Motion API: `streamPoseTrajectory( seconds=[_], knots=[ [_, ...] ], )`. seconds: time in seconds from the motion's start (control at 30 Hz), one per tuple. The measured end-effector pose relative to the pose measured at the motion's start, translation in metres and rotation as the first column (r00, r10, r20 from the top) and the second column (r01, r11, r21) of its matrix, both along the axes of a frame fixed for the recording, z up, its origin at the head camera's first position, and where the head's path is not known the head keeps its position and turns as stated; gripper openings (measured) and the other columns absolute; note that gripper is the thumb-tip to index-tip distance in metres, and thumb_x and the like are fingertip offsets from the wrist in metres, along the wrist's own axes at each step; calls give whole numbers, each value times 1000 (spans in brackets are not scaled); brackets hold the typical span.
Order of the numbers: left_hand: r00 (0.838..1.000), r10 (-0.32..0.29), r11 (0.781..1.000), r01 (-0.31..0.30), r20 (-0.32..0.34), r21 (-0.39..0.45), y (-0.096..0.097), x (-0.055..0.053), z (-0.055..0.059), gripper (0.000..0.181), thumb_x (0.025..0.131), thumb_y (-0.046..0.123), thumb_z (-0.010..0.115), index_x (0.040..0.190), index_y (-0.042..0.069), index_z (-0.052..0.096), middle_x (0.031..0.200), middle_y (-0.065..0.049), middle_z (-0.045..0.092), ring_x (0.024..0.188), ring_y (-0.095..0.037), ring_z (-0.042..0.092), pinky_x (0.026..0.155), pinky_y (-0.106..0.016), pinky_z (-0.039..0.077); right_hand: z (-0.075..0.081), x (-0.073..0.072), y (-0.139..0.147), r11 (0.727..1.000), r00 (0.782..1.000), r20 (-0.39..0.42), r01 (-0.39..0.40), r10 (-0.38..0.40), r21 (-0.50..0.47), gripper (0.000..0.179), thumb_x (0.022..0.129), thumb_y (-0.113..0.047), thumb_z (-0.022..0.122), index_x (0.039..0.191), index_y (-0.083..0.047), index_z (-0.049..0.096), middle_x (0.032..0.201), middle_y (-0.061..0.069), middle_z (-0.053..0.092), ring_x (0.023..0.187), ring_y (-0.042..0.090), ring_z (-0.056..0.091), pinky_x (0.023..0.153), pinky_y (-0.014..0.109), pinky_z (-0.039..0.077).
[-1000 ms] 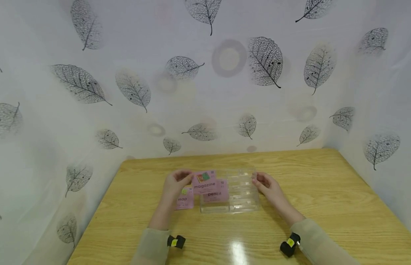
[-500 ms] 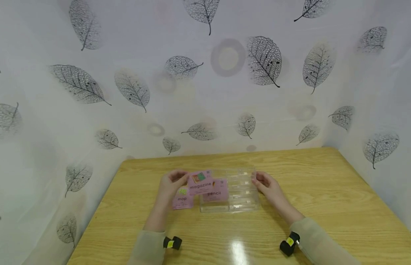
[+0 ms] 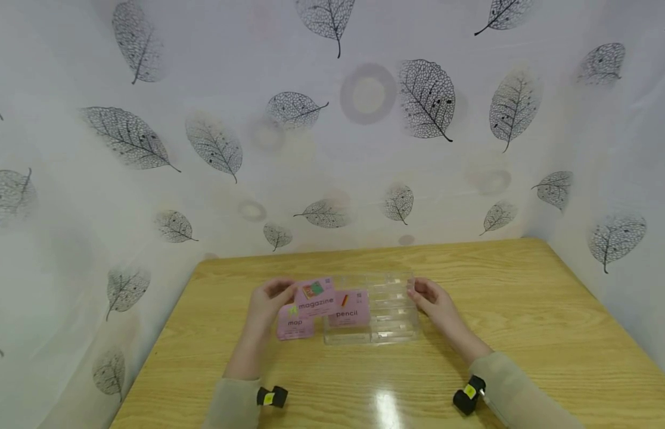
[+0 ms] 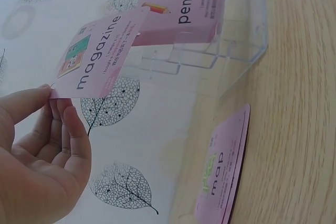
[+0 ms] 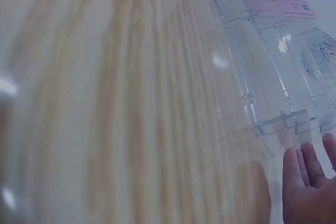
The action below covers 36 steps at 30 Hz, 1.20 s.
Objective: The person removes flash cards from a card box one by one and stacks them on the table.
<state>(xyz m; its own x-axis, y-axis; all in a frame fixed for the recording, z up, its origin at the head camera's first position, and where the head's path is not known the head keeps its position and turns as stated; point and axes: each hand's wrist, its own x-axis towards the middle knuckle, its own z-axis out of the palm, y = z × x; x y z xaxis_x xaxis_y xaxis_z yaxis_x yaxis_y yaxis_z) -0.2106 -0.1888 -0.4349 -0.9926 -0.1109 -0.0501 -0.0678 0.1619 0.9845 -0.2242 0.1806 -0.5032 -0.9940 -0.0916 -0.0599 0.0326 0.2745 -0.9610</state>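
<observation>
Between thumb and fingers, my left hand (image 3: 269,304) pinches the lower left corner of a pink flashcard reading "magazine" (image 4: 97,56). That card is in the air, overlapping the left side of a clear plastic card rack (image 3: 394,319) in the head view. A pink "pencil" flashcard (image 3: 356,310) stands in the rack's left half. My right hand (image 3: 434,301) holds the rack's right edge, the thumb in front and the other fingers partly hidden. Left of the rack, a small stack of pink cards with "map" (image 4: 218,177) on top lies on the table.
The rack's right half shows several clear stepped slots. A wooden table (image 3: 504,310) lies beneath everything. Leaf-printed white cloth (image 3: 445,196) hangs behind and along both sides. Small black cameras (image 3: 469,395) are strapped at both wrists.
My left hand has moved left with the "magazine" flashcard, uncovering more of the "pencil" flashcard and covering the top of the "map" one. My right hand and the rack have stayed put.
</observation>
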Motion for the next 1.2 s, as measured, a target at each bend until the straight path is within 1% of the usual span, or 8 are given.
streamPoseTrajectory(
  seconds=[0.17, 0.33, 0.47, 0.6, 0.73, 0.87, 1.1, 1.2],
  knots=[
    [1000, 4, 1000, -4, 13, 11, -6, 0, -3, 20, 100, 4, 68, 119, -3, 69, 100, 3, 76, 91, -7, 70, 87, -18, 59, 0, 0, 0, 1000, 1000, -9, 1, -1, 1, 56, 112, -26, 57, 156, 5, 41, 151, 29, 52, 141, 40, 54, 93, 17, 56],
    [1000, 7, 1000, -7, 25, 10, -12, 3, -5, 21, 102, 6, 68, 121, -1, 69, 101, 4, 76, 92, -7, 70, 89, -19, 58, 1, 1, -1, 1000, 1000, -9, 6, -6, -8, 55, 112, -28, 56, 155, 3, 43, 150, 27, 53, 138, 37, 56, 92, 15, 55],
    [999, 20, 1000, -21, 42, 22, -16, 4, -5, 19, 102, 7, 68, 120, 1, 70, 101, 5, 75, 92, -7, 71, 90, -20, 58, 2, 2, 0, 1000, 1000, -8, 5, -5, -6, 55, 112, -28, 56, 156, 3, 42, 150, 27, 52, 139, 38, 54, 93, 16, 55],
    [999, 27, 999, -28, 40, 23, -20, 4, -8, 20, 102, 5, 67, 120, -1, 69, 99, 7, 75, 91, -6, 70, 88, -19, 59, 1, 1, 0, 1000, 1000, -6, -1, 1, -1, 56, 112, -26, 56, 157, 4, 41, 152, 28, 51, 141, 40, 53, 94, 18, 56],
    [999, 31, 999, -31, 43, 12, -24, 5, -9, 23, 102, 5, 66, 123, -4, 67, 99, 6, 75, 90, -6, 70, 88, -19, 59, 1, 1, 0, 1000, 1000, -12, 2, -2, -7, 55, 112, -26, 57, 155, 4, 42, 150, 28, 52, 139, 39, 54, 93, 16, 55],
    [998, 41, 999, -41, 56, 9, -28, 5, -10, 23, 103, 6, 66, 124, -3, 68, 99, 6, 75, 90, -5, 71, 89, -19, 58, -1, 1, 1, 1000, 1000, -22, 6, -6, -11, 54, 112, -27, 57, 155, 3, 44, 149, 27, 54, 137, 36, 56, 91, 14, 54],
    [997, 46, 999, -47, 57, 18, -34, 8, -13, 27, 105, 7, 65, 128, -6, 64, 102, 7, 74, 90, -4, 71, 91, -18, 56, -1, 0, 1, 1000, 1000, -28, 7, -7, -9, 53, 112, -27, 58, 153, 3, 46, 147, 26, 56, 127, 20, 61, 89, 12, 54],
    [997, 44, 999, -45, 60, 18, -36, 9, -15, 27, 105, 9, 66, 128, -5, 65, 103, 7, 74, 90, -4, 71, 92, -18, 55, -2, 0, 1, 1000, 1000, -29, 7, -7, -12, 53, 112, -26, 57, 153, 3, 46, 147, 27, 56, 127, 21, 61, 89, 12, 54]
  ],
)
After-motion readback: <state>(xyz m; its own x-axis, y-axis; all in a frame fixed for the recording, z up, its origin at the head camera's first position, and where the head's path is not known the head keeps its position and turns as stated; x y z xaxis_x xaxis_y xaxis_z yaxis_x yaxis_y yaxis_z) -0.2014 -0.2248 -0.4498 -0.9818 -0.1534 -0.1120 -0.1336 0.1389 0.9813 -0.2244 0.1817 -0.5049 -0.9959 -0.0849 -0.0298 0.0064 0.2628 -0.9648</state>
